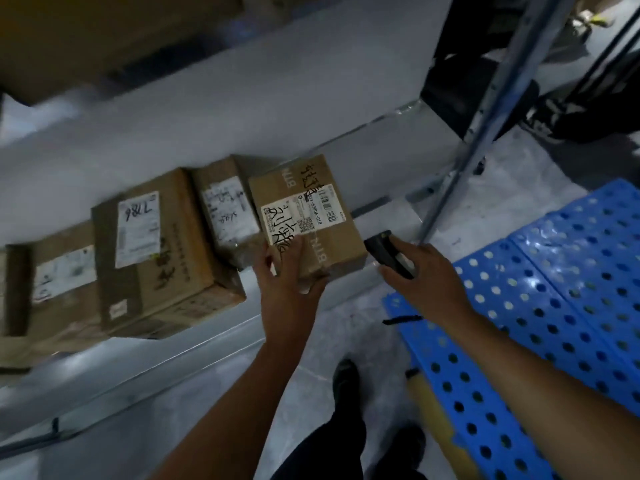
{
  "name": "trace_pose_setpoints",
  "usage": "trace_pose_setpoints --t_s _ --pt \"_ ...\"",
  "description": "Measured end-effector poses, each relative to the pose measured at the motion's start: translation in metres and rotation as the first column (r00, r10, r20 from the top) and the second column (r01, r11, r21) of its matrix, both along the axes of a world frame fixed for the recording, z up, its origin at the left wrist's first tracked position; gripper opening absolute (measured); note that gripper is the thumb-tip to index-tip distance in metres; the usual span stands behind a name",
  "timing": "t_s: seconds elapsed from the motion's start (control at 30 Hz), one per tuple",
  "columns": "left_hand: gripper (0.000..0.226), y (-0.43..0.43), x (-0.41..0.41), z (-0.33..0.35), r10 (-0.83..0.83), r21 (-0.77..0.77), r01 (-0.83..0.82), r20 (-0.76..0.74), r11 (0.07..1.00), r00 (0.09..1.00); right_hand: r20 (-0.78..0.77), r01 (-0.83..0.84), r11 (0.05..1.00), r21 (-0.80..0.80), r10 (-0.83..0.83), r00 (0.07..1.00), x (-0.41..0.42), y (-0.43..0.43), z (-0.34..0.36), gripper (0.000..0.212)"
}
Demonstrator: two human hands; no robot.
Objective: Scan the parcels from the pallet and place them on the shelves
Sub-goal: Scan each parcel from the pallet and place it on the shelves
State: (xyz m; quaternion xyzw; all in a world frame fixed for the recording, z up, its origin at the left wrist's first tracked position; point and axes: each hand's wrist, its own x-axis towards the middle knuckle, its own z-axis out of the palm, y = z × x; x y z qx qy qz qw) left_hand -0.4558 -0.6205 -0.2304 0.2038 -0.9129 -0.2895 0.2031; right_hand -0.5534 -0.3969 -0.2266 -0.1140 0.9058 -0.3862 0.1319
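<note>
A brown cardboard parcel with a white barcode label and black handwriting lies on the grey metal shelf, at the right end of a row of parcels. My left hand grips its near edge, fingers on top and thumb at the front. My right hand holds a black handheld scanner just right of the parcel, above the shelf's front edge. The blue perforated plastic pallet lies on the floor to the right, with no parcels on the part in view.
Three more cardboard parcels sit to the left on the shelf: a small one, a larger one and a dim one. A metal upright stands at the shelf's right end. A big carton fills the level above. My shoes are on the floor.
</note>
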Motion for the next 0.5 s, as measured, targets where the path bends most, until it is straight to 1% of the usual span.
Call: trace_pose_setpoints --t_s 0.03,0.1,0.13,0.2,0.23,0.3,0.37,0.43,0.5 --pt "0.089 -0.002 -0.006 -0.003 0.048 -0.09 -0.048 -0.001 0.995 0.999 0.007 -0.004 1.0 -0.009 0.004 1.0 -0.008 -0.008 0.0 0.068" --pt "0.077 0.0 -0.019 -0.009 0.106 -0.29 -0.105 -0.012 0.951 0.994 0.03 0.011 0.998 -0.055 -0.009 0.999 -0.023 -0.023 0.0 0.067" --pt "0.072 0.004 -0.026 -0.012 0.101 -0.373 -0.102 -0.022 0.922 0.995 0.04 0.025 0.997 -0.077 -0.022 0.999 -0.029 -0.031 0.0 0.067" --pt "0.073 0.012 -0.039 -0.016 0.038 -0.477 -0.043 -0.019 0.878 0.999 0.034 0.047 0.995 -0.084 -0.044 0.998 -0.04 -0.043 0.002 0.066" --pt "0.076 0.015 -0.044 -0.018 -0.003 -0.486 0.006 0.007 0.874 1.0 0.014 0.045 0.997 -0.058 -0.044 0.999 -0.045 -0.047 0.003 0.066" --pt "0.086 0.017 -0.052 -0.02 -0.056 -0.453 0.083 0.074 0.888 0.996 -0.019 0.013 1.0 0.014 -0.013 1.0 -0.055 -0.053 0.005 0.066" --pt "0.1 0.011 -0.06 -0.02 -0.06 -0.424 0.111 0.133 0.899 0.989 -0.011 -0.028 0.998 0.052 0.028 1.0 -0.065 -0.056 0.009 0.068" --pt "0.108 0.001 -0.072 -0.017 -0.05 -0.431 0.125 0.18 0.894 0.982 0.009 -0.044 0.998 0.052 0.043 0.999 -0.072 -0.056 0.014 0.068" --pt "0.11 -0.007 -0.081 -0.013 -0.052 -0.435 0.144 0.218 0.889 0.975 0.023 -0.035 0.999 0.025 0.034 0.999 -0.071 -0.052 0.018 0.068"
